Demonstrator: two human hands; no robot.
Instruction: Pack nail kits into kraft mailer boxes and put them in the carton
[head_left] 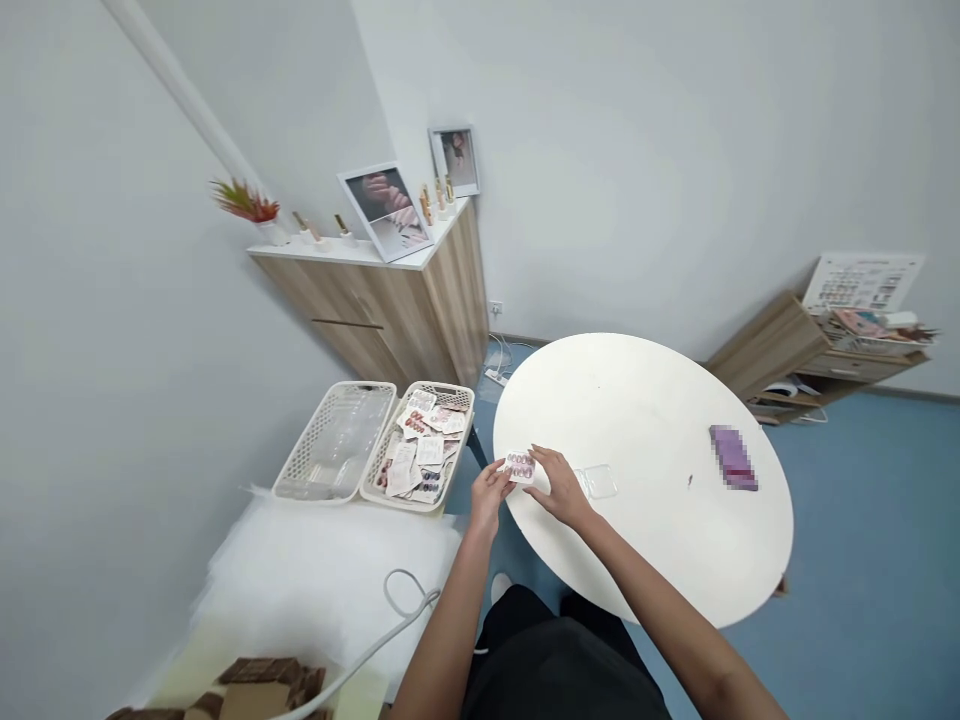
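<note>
Over the left edge of the round white table (645, 400), a small card of press-on nails (520, 466) is held up between both hands. My left hand (489, 490) pinches its left side. On the right side, my right hand (556, 482) grips the card with thumb and fingers. Rows of pinkish nails show on the card's face. Just right of my right hand, a clear plastic case (600, 482) lies open on the table, partly hidden by that hand.
Left stands a white basket (466, 400) full of nail cards, beside another basket (283, 482) holding clear plastic cases. A pixelated purple item (733, 458) lies on the table's right. A wooden cabinet (457, 300) fills the corner. A cable (375, 645) crosses the white fluffy surface (322, 560).
</note>
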